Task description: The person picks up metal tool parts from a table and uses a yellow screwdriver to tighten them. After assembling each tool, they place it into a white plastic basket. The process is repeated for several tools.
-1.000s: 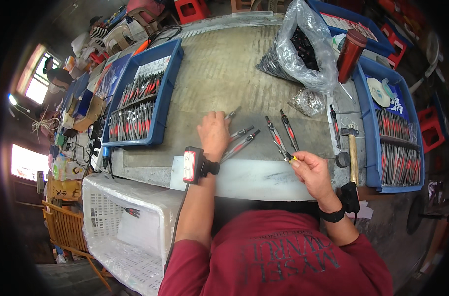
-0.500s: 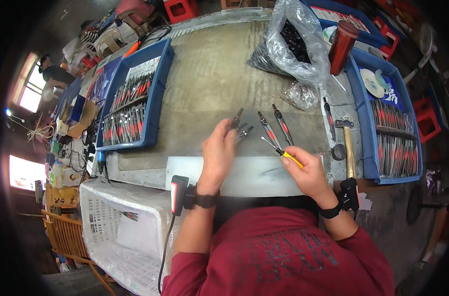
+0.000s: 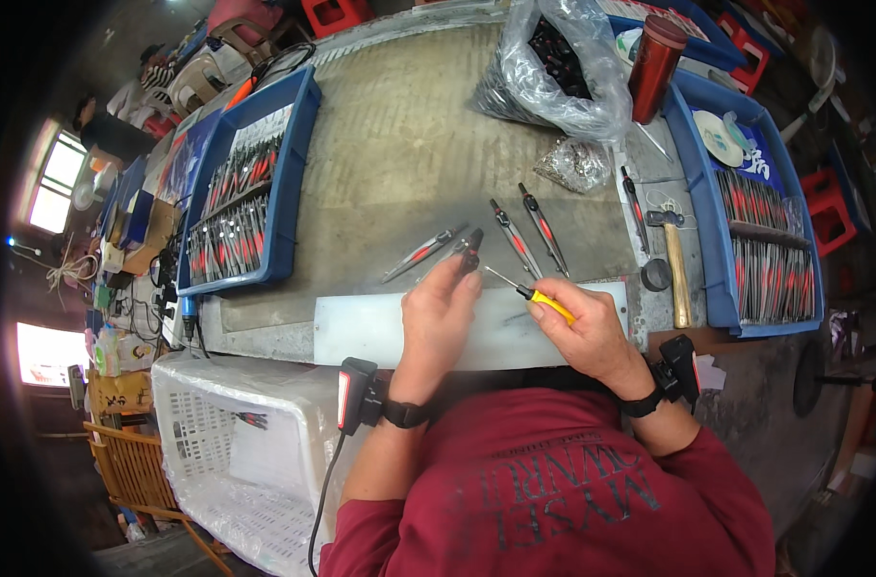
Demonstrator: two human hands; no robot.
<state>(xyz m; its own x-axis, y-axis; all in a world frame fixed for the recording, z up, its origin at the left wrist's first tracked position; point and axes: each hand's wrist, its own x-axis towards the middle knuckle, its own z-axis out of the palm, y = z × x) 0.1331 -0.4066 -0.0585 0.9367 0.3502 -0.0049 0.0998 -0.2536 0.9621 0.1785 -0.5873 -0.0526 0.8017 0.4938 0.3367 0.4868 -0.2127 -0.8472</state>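
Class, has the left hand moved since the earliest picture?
Yes: the left hand has come back and rightward, from beyond the white board to mostly over it.

Dark lettering (image 3: 551,480) on maroon shirt (image 3: 515,539), white character (image 3: 761,166) on blue sheet (image 3: 757,144) inside right-hand tray (image 3: 705,231)

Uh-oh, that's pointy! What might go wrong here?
The yellow tool in the right hand points toward the left hand, so a slip might poke it.

The hammer lies with its handle's end near the table's front edge; a bump might knock it off.
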